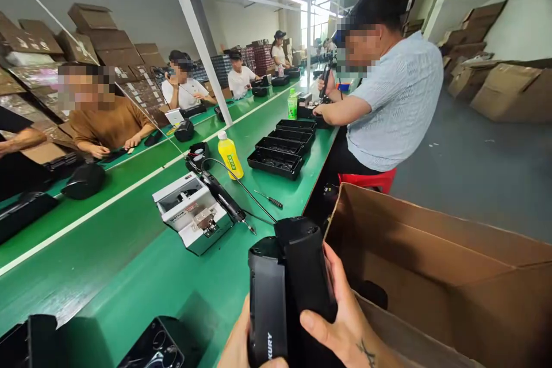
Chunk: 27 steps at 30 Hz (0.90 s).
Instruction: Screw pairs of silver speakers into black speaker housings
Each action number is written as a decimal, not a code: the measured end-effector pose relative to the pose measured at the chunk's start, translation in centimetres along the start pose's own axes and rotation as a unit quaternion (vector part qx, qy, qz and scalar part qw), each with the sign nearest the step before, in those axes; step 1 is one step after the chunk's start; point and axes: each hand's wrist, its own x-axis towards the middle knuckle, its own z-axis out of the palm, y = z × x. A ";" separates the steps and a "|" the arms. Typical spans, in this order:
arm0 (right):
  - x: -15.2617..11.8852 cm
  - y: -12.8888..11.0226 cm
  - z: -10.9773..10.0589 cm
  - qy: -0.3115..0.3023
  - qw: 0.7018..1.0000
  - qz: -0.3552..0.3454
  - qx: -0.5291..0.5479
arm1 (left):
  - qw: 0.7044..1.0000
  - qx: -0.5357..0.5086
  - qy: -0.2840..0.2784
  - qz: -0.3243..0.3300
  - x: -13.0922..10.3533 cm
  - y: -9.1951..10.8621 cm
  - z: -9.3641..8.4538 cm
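Note:
Two long black speaker housings are held upright, side by side and touching, above the bench's front edge. The left housing (267, 305) bears white lettering ending in "KURY". My left hand (237, 339) is closed around its lower side, partly hidden behind it. My right hand (345, 316) grips the right housing (304, 264), thumb across its front and fingers along its far side. Just beyond lie an electric screwdriver (224, 198) and a grey-white screw feeder (194, 213). A small hand screwdriver (269, 199) lies farther right on the green bench.
An open cardboard box (431, 230) stands at my right, with a dark piece inside. Black open shells (276, 162) sit in a row ahead, beside a yellow bottle (230, 155). More black shells (157, 345) lie at near left. A co-worker (392, 103) sits at right; others work across the line.

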 end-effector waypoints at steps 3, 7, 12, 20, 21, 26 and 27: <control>-0.4 1.0 -1.0 0.003 1.000 0.012 0.005 | 0.999 -0.025 0.022 0.023 0.8 -0.5 0.3; -1.4 3.2 -2.1 0.026 0.999 0.017 0.005 | 0.991 0.053 0.115 0.039 1.1 -1.9 0.4; -3.4 7.3 -1.6 0.040 0.997 0.044 0.051 | 0.968 0.184 0.157 0.062 0.5 -4.3 1.0; -7.0 11.1 -3.3 0.034 0.990 0.096 0.093 | 0.941 0.279 0.186 0.044 0.0 -5.6 2.4; -6.9 10.6 -4.1 0.022 0.991 0.101 0.085 | 0.940 0.283 0.182 0.050 0.2 -5.5 2.5; -5.0 6.3 -8.7 -0.055 0.990 0.130 0.016 | 0.946 0.286 0.148 0.042 1.1 -4.8 3.1; -4.7 5.5 -9.6 -0.062 0.989 0.134 0.007 | 0.949 0.281 0.138 0.030 1.3 -4.6 3.2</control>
